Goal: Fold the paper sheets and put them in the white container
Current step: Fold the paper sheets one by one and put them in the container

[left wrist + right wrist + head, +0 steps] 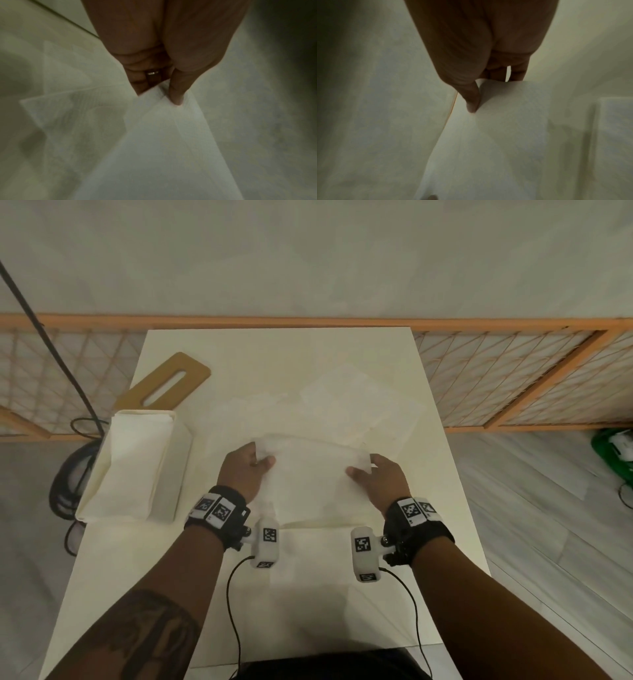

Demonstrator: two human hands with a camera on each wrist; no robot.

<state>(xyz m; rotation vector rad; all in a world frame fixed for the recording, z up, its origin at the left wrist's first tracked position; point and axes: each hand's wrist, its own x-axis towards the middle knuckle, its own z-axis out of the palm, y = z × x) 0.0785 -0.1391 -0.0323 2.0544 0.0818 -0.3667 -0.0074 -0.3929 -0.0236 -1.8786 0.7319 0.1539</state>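
Observation:
A thin white paper sheet (313,477) is lifted at its far edge above the white table (308,594), while its near edge lies on the table. My left hand (248,470) pinches the sheet's far left corner, thumb on top and fingers beneath. My right hand (375,475) pinches the far right corner the same way. The left wrist view shows my thumb (176,93) pressing the paper sheet (154,135). In the right wrist view my thumb (471,100) lies on the paper sheet (496,128). More paper sheets (363,409) lie flat farther back. The white container (133,467) stands at the table's left.
A wooden board with a slot handle (164,386) lies behind the container. Black cables (65,494) hang off the table's left side. An orange-framed lattice screen (513,374) runs behind the table. A green object (613,446) sits on the floor at right.

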